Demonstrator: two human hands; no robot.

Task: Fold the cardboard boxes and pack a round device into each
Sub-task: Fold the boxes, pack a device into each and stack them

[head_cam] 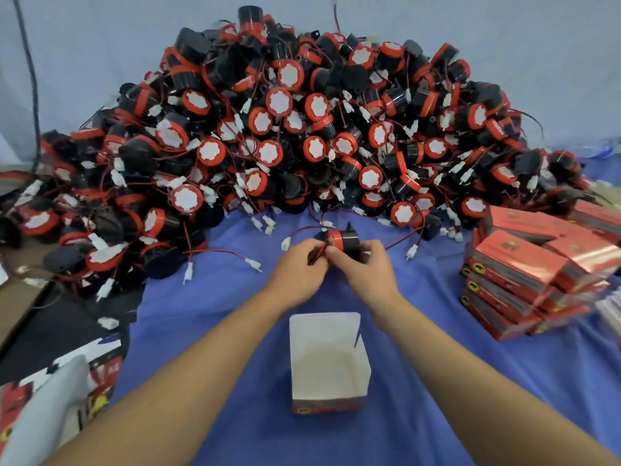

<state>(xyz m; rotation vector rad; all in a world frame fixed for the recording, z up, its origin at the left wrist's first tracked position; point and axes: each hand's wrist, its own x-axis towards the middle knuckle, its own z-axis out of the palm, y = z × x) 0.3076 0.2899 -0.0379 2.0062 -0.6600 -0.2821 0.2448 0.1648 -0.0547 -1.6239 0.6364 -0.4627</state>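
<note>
While both hands meet over the middle of the desk (437, 331), which is covered in blue cloth, they hold one round device (347, 242) between them, just above the cloth. The right hand (364, 269) has its fingers curled round the device's black body. The left hand (297, 267) pinches the red-and-black wire (304, 230) right beside the device's red-banded end. That wire loops off to the left and ends in a white connector (286, 244) lying on the cloth.

Nearer the person, between the two forearms, a folded box (329, 364) stands upright with its top open, its white inside showing and its lid flap raised at the back. It is apart from the hands and holds nothing.

Behind the hands, a big heap of devices (302, 136), black with red rims, white faces and trailing wires, fills the far side of the desk. At the right, a stack of flat red boxes (524, 267) lies in leaning layers. More flat printed cartons (104, 361) sit at the lower left, partly behind a blurred pale shape I cannot make out.
</note>
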